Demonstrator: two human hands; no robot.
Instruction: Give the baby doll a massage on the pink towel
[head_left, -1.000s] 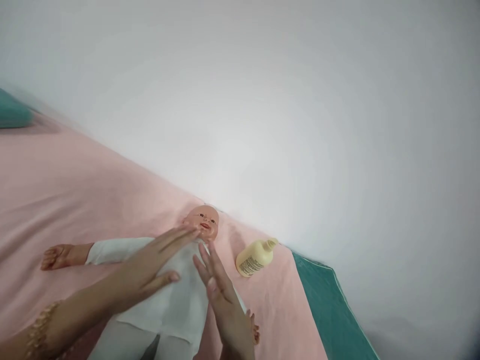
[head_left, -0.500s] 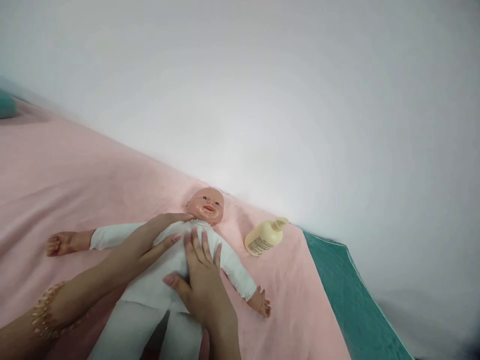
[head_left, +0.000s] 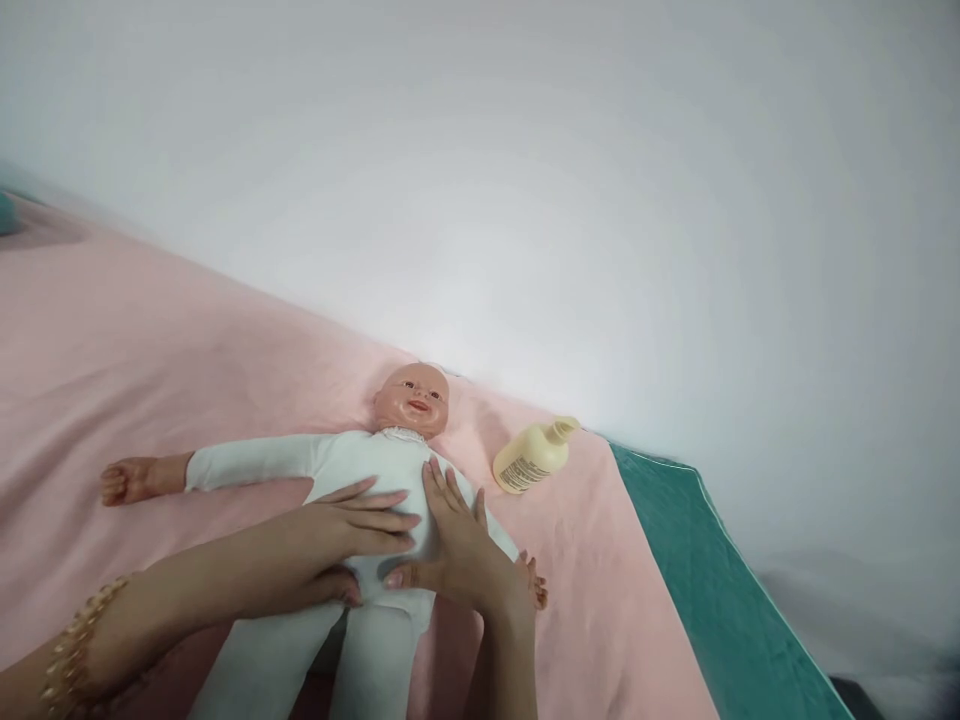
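Your left hand (head_left: 330,545) and right hand (head_left: 471,558) lie open on the white-clad doll (head_left: 375,462), its head near the pink sheet's (head_left: 187,350) wall-side edge; an uneven sideways push could nudge it into the nearby yellow bottle (head_left: 532,455), tipping that over.

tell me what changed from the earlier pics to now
The left hand moved from by the doll's neck down to its belly. The right hand, first raised, now lies on its torso, on the bottle's side. Doll and bottle stayed put.
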